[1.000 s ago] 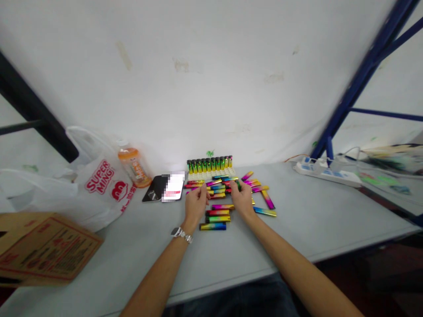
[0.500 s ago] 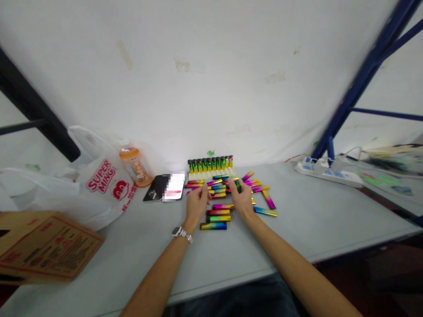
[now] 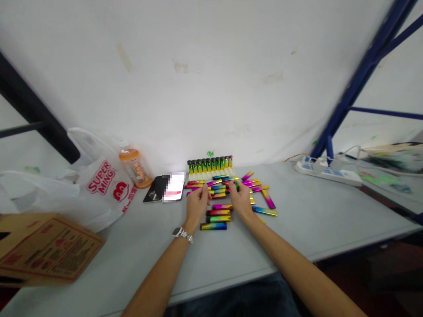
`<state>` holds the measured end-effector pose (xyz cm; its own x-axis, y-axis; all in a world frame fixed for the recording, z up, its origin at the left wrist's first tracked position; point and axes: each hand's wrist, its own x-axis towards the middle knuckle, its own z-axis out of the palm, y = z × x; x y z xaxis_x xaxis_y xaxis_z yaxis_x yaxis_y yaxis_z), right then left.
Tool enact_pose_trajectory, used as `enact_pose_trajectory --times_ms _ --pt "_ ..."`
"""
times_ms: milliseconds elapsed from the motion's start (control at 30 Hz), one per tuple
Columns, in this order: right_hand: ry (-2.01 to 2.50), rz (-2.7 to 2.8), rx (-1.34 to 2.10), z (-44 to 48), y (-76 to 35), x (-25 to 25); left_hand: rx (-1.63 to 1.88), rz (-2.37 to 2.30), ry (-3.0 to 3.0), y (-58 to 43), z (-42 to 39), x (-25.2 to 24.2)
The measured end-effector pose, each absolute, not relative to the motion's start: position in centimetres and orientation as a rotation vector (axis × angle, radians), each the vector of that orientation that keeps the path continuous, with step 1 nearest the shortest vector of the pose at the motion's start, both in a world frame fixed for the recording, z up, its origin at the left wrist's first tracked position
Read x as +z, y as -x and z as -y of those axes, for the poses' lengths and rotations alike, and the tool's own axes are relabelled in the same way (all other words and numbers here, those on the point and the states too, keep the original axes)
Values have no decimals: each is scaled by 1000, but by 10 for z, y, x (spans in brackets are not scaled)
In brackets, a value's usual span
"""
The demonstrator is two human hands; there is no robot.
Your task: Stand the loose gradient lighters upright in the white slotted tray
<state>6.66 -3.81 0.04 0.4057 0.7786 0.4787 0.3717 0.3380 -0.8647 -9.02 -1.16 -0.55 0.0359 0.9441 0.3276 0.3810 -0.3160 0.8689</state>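
Before the low cream-white rack (image 3: pixel 211 175) of upright green-gold cylinders (image 3: pixel 208 165), your right hand (image 3: pixel 241 200) has its fingers around a small green piece (image 3: pixel 237 186). Your left hand (image 3: pixel 197 203) curls its fingers narrow, contents unclear. Glossy rainbow-coloured cylinders (image 3: pixel 218 218) lie rack-front on the grey table (image 3: pixel 313 211).

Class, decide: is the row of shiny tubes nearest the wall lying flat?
No, those shiny tubes stand upright, side by side.
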Motion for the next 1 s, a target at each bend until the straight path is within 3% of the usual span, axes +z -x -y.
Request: enact_pose_trajectory --times_ms 400,567,1000 --pt "1112 1432 521 26 -93 13 1231 -1314 -1783 89 14 -3" --pt "1248 1567 269 -10 -133 38 1216 -1301 -1794 85 17 -2" --pt "1316 1778 372 -114 -161 40 1202 -1305 -1743 83 18 0"
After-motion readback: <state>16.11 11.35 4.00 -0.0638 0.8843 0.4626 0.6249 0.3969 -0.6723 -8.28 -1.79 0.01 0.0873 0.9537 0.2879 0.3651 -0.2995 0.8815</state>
